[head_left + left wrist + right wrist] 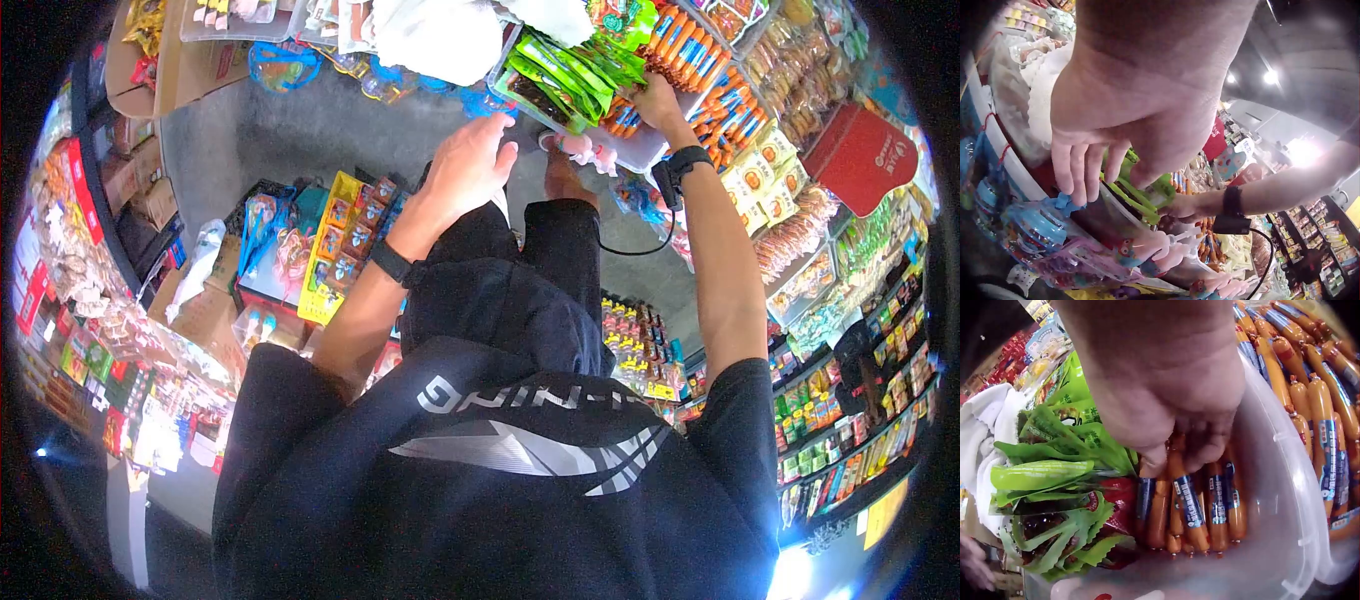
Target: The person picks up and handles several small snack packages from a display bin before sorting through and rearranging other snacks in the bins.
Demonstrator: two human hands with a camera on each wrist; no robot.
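Observation:
My right hand point(1172, 394) reaches down into a clear plastic bin point(1288, 487), with thumb and fingers pinching the upper end of an orange-wrapped sausage point(1190, 503) that has a blue label. Several like sausages stand beside it in the bin. Left of them lie shiny green snack packets point(1054, 475), filling the rest of that bin. In the head view my left hand point(465, 170) is held in front of the display's near edge, apart from the right hand. Its fingers hang loosely extended in the left wrist view, above blue packaged toys point(1038, 219), and hold nothing.
A second heap of sausages point(1322, 419) lies just right of the bin wall. White cloth point(440, 40) sits to the left of the green packets. Pink toys point(1160, 247) hang along the display's front. A yellow crate point(325, 250) stands on the left; packed shelves point(850, 400) line the right.

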